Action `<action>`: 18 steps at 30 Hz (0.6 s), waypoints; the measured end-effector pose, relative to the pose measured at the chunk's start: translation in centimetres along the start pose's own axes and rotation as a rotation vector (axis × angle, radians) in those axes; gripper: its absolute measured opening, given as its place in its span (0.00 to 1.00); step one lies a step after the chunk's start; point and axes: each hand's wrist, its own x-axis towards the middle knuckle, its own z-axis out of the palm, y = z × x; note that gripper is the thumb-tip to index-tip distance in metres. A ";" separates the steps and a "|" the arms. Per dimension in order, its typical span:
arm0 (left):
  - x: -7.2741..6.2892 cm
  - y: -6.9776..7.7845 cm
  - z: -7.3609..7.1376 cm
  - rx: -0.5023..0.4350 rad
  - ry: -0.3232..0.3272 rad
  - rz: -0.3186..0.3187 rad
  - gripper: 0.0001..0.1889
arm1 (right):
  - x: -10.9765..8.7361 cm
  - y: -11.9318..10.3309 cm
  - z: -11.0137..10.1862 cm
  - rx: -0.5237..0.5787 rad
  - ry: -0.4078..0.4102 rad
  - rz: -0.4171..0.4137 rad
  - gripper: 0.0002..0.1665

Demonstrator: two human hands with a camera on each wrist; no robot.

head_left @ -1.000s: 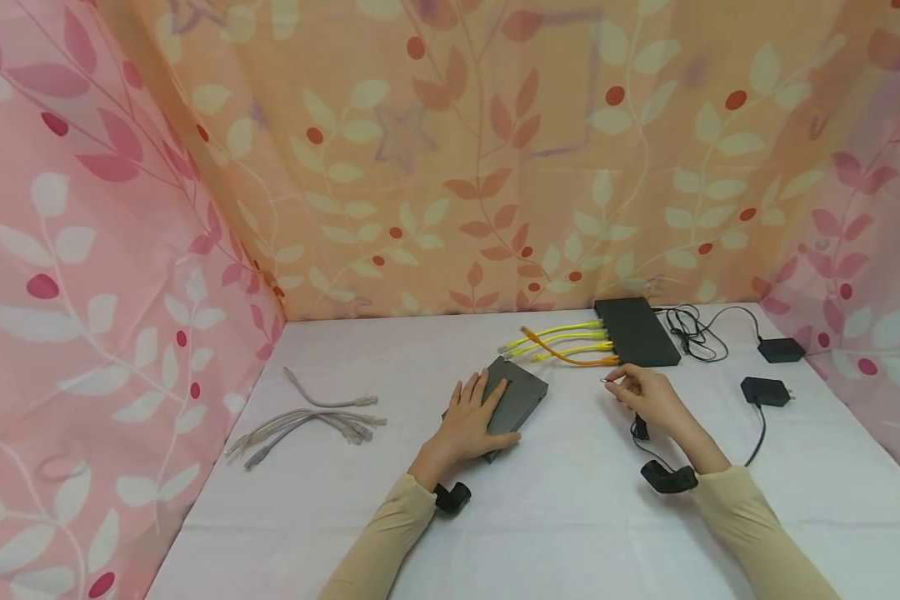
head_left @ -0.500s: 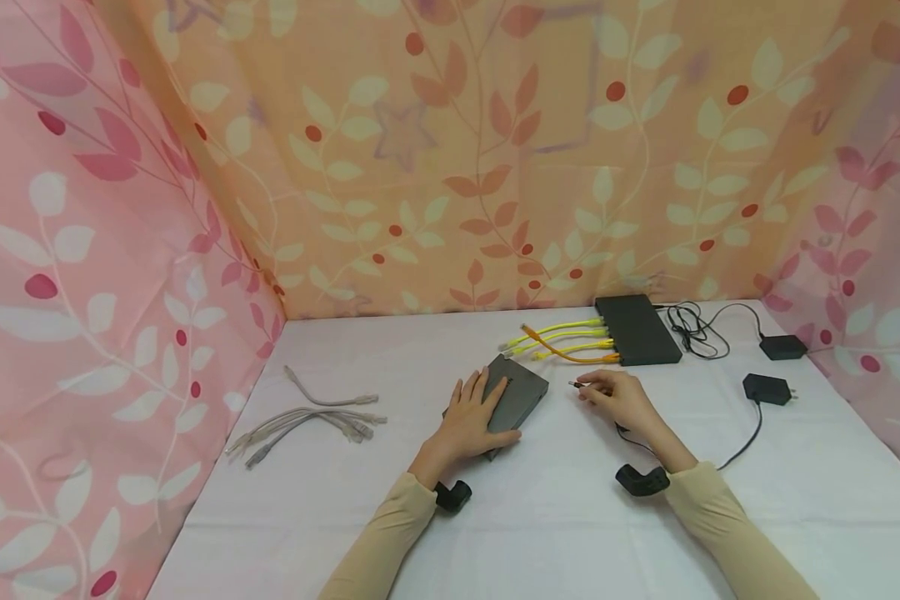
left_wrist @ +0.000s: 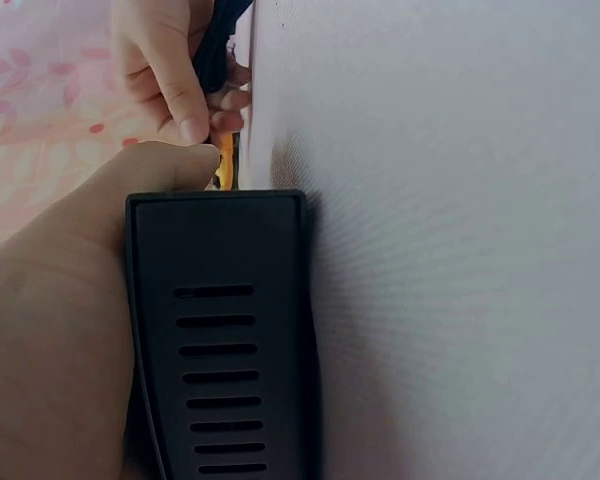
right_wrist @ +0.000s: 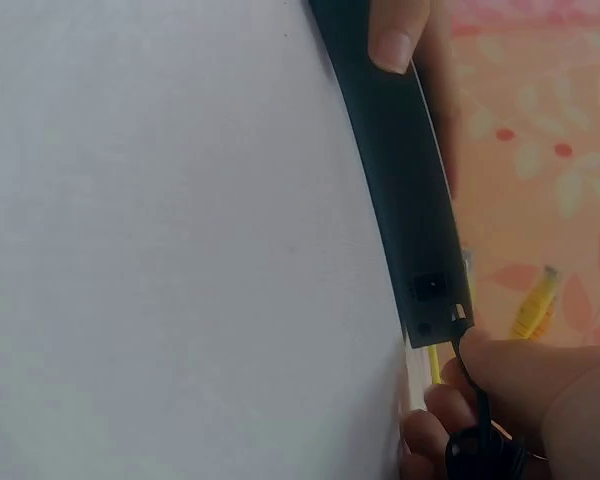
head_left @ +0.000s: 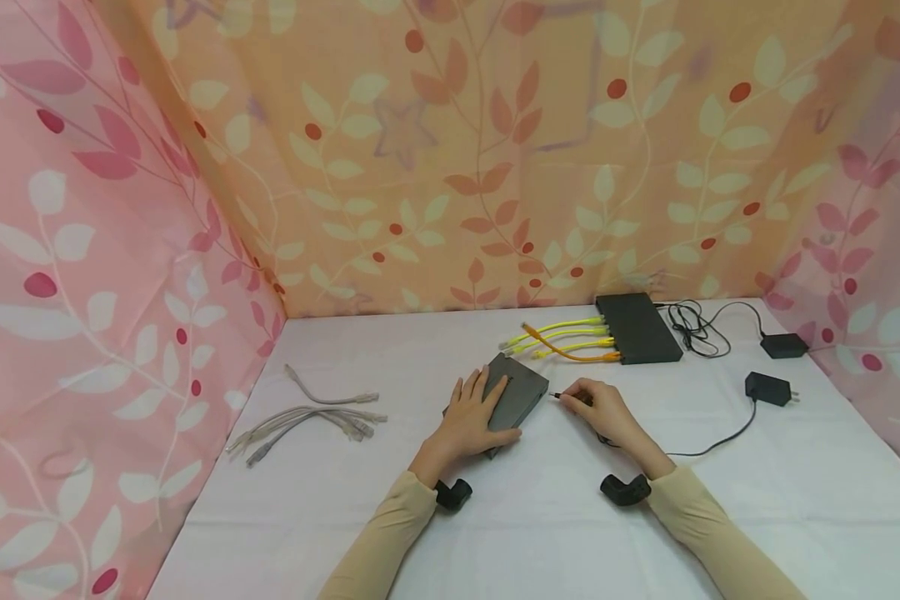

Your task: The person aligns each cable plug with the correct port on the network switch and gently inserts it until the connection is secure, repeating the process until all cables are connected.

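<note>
A dark grey network switch (head_left: 527,390) lies slanted at mid-table. My left hand (head_left: 465,423) rests on its top with fingers spread, and its thumb reaches along the near side. The slotted side wall (left_wrist: 220,330) fills the lower left wrist view. Between thumb and fingertips, my right hand (head_left: 606,415) pinches a black power plug (right_wrist: 460,325). Its metal tip points at the switch's right end, beside the square power socket (right_wrist: 429,287) and outside it. From this hand a thin black cable (head_left: 720,447) runs to a power adapter (head_left: 768,388) on the right.
Behind stands a second black switch (head_left: 637,329) with several yellow cables (head_left: 562,337) and an orange cable (head_left: 570,357) plugged in. Its coiled cord (head_left: 693,329) leads to another adapter (head_left: 783,345). Several loose grey network cables (head_left: 307,417) lie at the left.
My right hand has moved left with the power plug, from near the back switch to the end of the grey switch, pulling the cable along. The left hand has stayed put.
</note>
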 end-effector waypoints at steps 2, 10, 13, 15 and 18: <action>0.0 0.0 0.0 0.004 0.003 0.001 0.48 | 0.1 -0.1 0.2 -0.027 0.014 0.002 0.09; 0.0 0.0 0.0 0.002 0.008 0.005 0.48 | 0.3 -0.6 0.8 -0.054 0.017 0.025 0.09; 0.0 0.0 -0.1 -0.002 0.003 0.002 0.48 | 0.3 -0.8 0.9 -0.069 0.029 0.022 0.09; -0.1 0.1 -0.3 -0.006 -0.001 0.000 0.48 | 0.3 -0.9 1.0 -0.077 0.034 0.030 0.09; -0.1 0.1 -0.3 -0.005 -0.007 -0.003 0.48 | 0.3 -1.0 1.1 -0.092 0.030 0.043 0.09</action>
